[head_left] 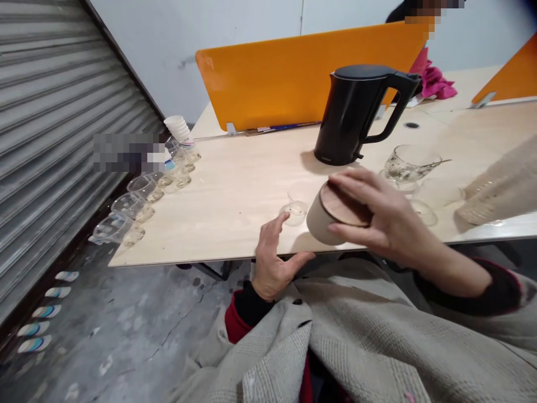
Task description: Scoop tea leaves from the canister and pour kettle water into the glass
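So, right hand (377,218) holds the canister (319,223), fingers and thumb around its lidded top, tilted near the table (222,207) front edge; can't tell if the base touches. Left hand (272,252) spread wide beside a clear cup (296,212). Kettle (350,117) stands behind; glass (409,165) with spoon (438,163) beyond the right hand.

A ribbed shutter (62,106) stands left of an orange divider (285,78) and bunched pink cloth (437,83).
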Motion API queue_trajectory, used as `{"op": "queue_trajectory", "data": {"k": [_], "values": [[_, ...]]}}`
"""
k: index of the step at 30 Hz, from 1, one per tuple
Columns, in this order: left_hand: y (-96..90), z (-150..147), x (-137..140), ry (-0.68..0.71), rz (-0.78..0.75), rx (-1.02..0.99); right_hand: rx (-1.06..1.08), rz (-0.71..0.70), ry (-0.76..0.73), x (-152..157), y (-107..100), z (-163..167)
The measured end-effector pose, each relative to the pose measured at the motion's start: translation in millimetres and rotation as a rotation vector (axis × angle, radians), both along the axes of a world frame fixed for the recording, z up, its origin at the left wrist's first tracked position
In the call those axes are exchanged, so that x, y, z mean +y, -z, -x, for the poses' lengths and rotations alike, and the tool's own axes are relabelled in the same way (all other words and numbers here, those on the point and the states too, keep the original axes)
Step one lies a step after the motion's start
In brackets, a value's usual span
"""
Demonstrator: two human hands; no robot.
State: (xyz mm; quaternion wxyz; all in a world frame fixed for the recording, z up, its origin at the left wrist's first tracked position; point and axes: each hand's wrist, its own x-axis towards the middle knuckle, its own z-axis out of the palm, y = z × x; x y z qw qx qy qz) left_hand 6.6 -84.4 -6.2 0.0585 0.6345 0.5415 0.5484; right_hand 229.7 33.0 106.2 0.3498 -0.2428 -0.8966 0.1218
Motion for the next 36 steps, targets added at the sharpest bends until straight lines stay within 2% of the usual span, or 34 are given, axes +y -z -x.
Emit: {"op": "queue_trajectory", "data": {"k": [4, 9, 19, 25, 31, 36], "values": [[9.9, -12, 4, 0.033, 0.137, 0.011, -0.043, 0.045, -0.015, -9, 41, 16], [12.5, -19, 19, -0.025, 0.226, -0.001, -0.092, 0.009, 0.039, -5, 61, 35], [11.2, -19, 33, -0.023, 0.206, 0.009, -0.051, 0.045, 0.047, -4, 67, 42], [9.4, -20, 32, -0.045, 0.238, -0.006, -0.015, 0.109, -0.003, 0, 65, 41], [13.1, -18, 34, -0.057, 0.188, -0.016, 0.020, 0.200, -0.029, 1, 65, 43], [15.2, -17, 36, -0.110, 0.215, -0.020, 0.135, 0.265, -0.057, 3, 50, 38]]}}
